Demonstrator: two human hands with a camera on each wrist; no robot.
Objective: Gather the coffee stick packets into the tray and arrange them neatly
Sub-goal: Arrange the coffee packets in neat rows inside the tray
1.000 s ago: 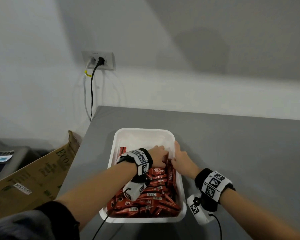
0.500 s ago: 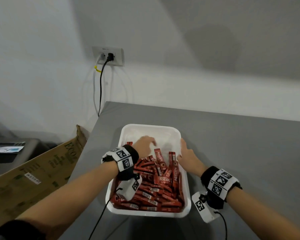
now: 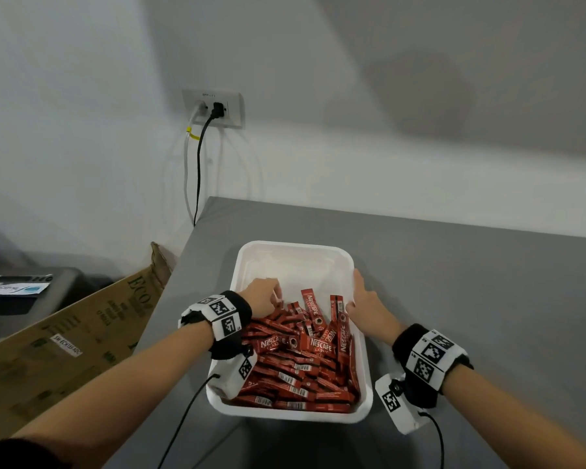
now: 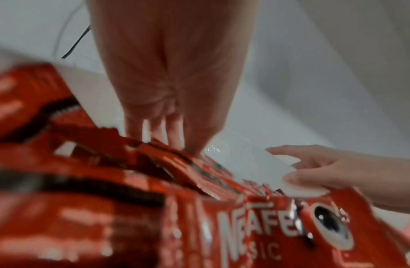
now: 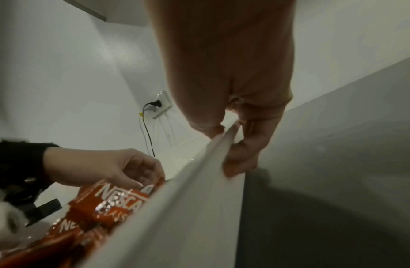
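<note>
Packets: your red foil coffee stick packets [image 3: 298, 363] lie heaped in the near half of the tray, from about 6 o'clock up to its middle. None shows on the grey tabletop [image 3: 471, 299] in any view, so I judge the gathering done and the arranging still ahead.

Long axes: mixed. The low layers near 6 o'clock run roughly 3-to-9; a few on top at the far edge of the heap point toward 12, one leaning toward 11.

Tray: the white rectangular foam tray [image 3: 295, 247] sits with its long side running 6-to-12. Its far half, toward 12, is bare.

Left hand: your left hand [image 3: 263, 297] is at about 10 o'clock of the heap, fingers curled down into the far-left packets. The left wrist view shows the fingertips [image 4: 174, 137] on the packet ends, but blur hides whether they pinch one or only press, so I cannot tell the grip.

Right hand: your right hand [image 3: 364, 302] is at 3 o'clock, clamped on the tray's right rim, thumb inside and fingers [image 5: 243, 157] wrapped under the outer edge. It steadies the tray and holds no packet.

Key relation: the crooked packets lie just toward 3 o'clock from your left fingers, between the two hands. The left hand is the free one and the nearer; it likely has to turn the 12-pointing sticks to match the rest.

Beyond: a white wall socket with a black plug [image 3: 217, 108] at 11 o'clock.
</note>
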